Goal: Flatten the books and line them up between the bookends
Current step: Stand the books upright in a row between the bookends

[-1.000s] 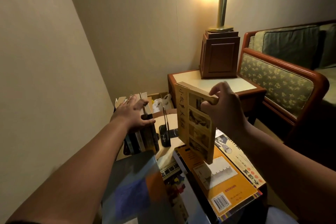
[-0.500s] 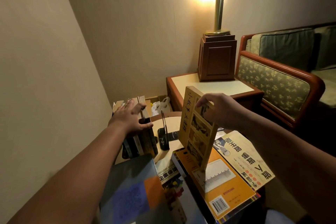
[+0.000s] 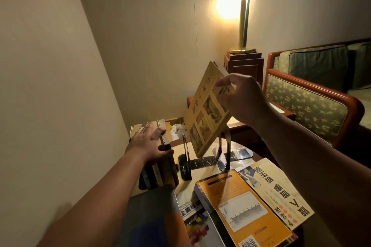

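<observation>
The row of standing books (image 3: 160,174) sat at nine o'clock of the black bookend (image 3: 185,168), with the left hand (image 3: 149,142) spread flat across their tops, likely bracing them upright. The tan book (image 3: 206,110) hung tilted at one o'clock of that bookend. The right hand (image 3: 244,100) pinched its top corner, seemingly ready to slot it in.

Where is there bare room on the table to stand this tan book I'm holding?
A narrow slot for the tan book lies between the standing books under your left hand and the black bookend. Bare tabletop runs from there to the second bookend. Nearer you it is crowded: orange book, cream magazine.
</observation>
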